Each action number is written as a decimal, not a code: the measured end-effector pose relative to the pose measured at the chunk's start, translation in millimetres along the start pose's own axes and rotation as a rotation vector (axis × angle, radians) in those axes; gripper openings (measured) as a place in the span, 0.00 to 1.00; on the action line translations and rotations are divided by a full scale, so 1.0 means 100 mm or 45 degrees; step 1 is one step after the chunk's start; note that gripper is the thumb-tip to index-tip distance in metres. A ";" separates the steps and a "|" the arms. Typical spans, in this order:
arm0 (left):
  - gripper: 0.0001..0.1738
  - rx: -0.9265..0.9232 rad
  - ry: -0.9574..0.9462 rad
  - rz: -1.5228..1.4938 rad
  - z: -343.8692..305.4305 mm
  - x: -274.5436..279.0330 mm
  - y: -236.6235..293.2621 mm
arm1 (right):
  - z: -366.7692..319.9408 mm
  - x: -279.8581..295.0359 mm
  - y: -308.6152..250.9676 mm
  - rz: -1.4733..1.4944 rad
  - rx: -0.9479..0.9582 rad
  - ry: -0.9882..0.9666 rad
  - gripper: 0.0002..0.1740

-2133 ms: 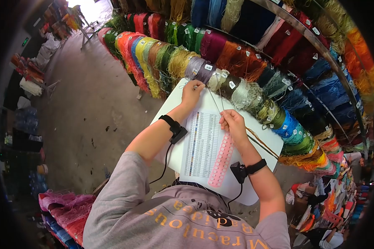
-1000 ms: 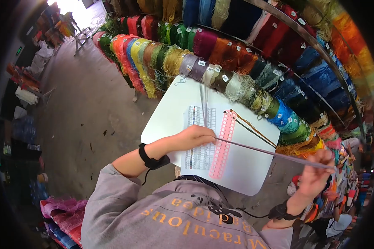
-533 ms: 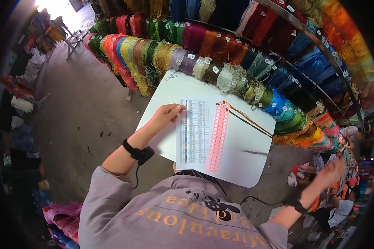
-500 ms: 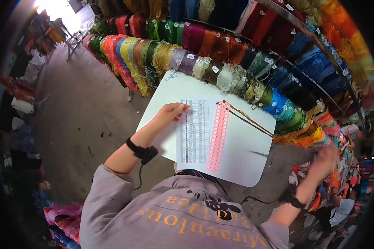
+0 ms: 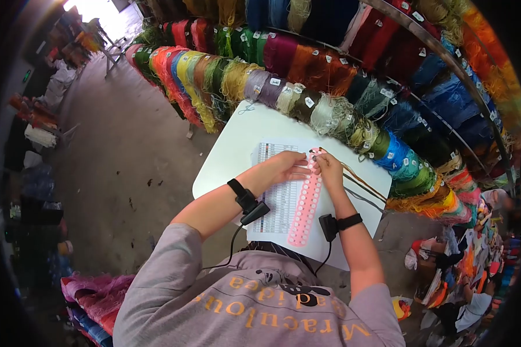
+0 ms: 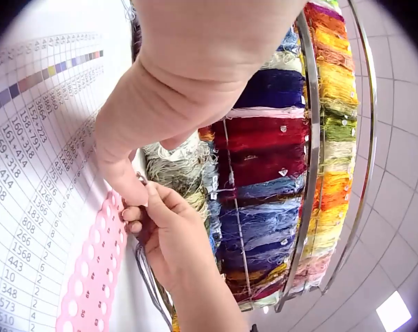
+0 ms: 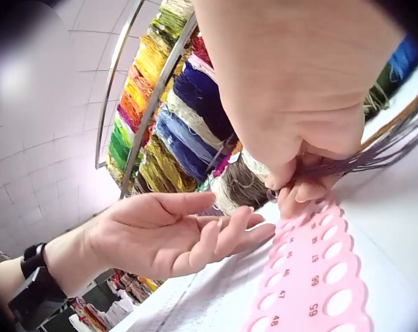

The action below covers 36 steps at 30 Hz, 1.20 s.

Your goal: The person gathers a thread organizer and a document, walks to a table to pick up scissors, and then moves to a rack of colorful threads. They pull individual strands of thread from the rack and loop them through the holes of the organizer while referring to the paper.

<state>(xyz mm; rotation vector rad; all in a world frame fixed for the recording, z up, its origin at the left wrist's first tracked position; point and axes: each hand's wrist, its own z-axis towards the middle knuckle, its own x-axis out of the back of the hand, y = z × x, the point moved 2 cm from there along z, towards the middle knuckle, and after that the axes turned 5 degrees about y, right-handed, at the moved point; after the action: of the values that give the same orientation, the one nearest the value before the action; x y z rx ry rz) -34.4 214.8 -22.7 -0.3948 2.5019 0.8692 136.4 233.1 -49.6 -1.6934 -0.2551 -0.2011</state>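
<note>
Near the top of the pink card with holes (image 5: 301,217), the right hand (image 5: 329,170) pinches a bundle of grey-purple threads (image 7: 385,158), whose loose lengths trail to the right over the white board. Its fingertips are at the card's end and partly hide the holes there. Beside them is the left hand (image 5: 285,166), over the printed sheet (image 5: 270,213). The right wrist view shows that left hand (image 7: 171,238) palm up with fingers loosely spread, holding nothing. Brown and dark green threads (image 5: 362,182) also run from the card's top to the right.
Beyond the white board (image 5: 223,156) hang rows of labelled coloured skeins (image 5: 330,115) on metal rails. Pink and red skeins (image 5: 101,295) lie at lower left. At far right is another person (image 5: 474,306) among more threads.
The right hand has come back from the far right to the card's top with the grey-purple threads. The left hand has moved right, from over the sheet to beside it.
</note>
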 end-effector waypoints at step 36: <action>0.07 -0.333 0.054 0.306 -0.05 0.40 0.38 | -0.24 -0.17 -0.08 -0.741 0.478 0.253 0.11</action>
<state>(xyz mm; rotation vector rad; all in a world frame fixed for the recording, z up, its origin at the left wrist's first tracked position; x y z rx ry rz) -85.5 236.4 -20.1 -0.1985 2.5154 1.3028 118.7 209.9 -43.7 -1.1832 -0.5953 -0.7039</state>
